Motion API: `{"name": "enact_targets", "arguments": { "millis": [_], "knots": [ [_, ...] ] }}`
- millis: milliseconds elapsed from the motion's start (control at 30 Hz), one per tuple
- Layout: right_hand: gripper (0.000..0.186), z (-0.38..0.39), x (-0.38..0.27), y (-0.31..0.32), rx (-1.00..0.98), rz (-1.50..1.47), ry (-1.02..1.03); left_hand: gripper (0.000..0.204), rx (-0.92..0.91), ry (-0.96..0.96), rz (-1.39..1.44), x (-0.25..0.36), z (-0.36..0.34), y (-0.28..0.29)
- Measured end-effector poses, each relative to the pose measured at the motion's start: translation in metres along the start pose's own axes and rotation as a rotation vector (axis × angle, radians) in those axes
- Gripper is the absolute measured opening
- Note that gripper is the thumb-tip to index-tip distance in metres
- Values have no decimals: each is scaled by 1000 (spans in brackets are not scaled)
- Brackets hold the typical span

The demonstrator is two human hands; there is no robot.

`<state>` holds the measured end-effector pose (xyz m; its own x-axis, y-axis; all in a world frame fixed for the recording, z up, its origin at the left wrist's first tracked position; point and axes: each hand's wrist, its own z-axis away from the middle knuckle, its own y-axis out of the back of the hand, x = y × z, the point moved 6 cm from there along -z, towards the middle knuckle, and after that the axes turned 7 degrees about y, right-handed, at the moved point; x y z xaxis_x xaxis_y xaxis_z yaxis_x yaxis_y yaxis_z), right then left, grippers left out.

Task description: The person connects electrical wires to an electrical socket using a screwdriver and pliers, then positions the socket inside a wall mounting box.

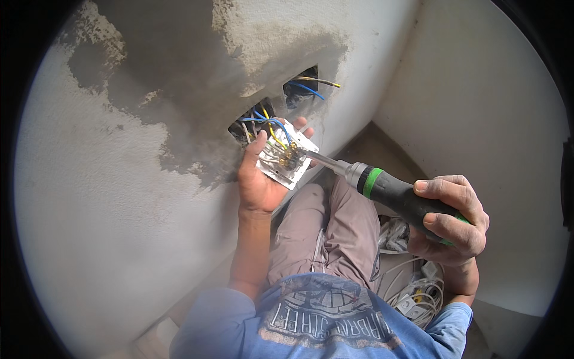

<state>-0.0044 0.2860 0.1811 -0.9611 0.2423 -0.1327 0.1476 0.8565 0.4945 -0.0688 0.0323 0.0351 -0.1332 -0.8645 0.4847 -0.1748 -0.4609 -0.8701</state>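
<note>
In front of the wall, my left hand [261, 179] grips a white electrical socket [281, 172] by its edges, its back with brass terminals turned toward me. Blue, yellow and pale wires [270, 121] run from an open wall box [238, 127] into those terminals. My right hand [452, 218] is wrapped round the black and green handle of a screwdriver [394, 192]. Its shaft reaches left to the socket, and the tip is at the terminals. Whether the tip sits in a screw is too small to tell.
A second wall box [293, 94] with loose blue and yellow-tipped wires lies up and right of the first. Grey plaster [185, 90] surrounds both. By my right side are a coiled white cable [427, 299] with white fittings and a clear plastic bag [394, 235]. A side wall [478, 119] stands at right.
</note>
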Motion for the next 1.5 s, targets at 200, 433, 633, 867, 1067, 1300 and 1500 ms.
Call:
{"name": "enact_targets", "arguments": {
  "millis": [200,433,633,867,1067,1300,1500],
  "knots": [
    [43,-12,-3,2,-146,-28,66,35,112,5,-7,1,1,-2],
    [50,-37,-9,9,-294,125,-185,30,224,-57,-61,-1,3,-1],
    [47,-53,-19,2,-426,226,47,30,302,-86,-106,-1,3,2],
    [70,-39,-6,3,-319,36,-166,30,314,-78,-106,0,4,-2],
    [63,-41,-6,3,-270,1,-177,30,313,-79,-164,2,2,-2],
    [47,-51,-7,6,-497,227,-292,33,342,-112,-259,5,6,1],
    [60,-56,-4,8,-459,178,-187,33,331,-115,-267,3,-1,0]
  ]
}}
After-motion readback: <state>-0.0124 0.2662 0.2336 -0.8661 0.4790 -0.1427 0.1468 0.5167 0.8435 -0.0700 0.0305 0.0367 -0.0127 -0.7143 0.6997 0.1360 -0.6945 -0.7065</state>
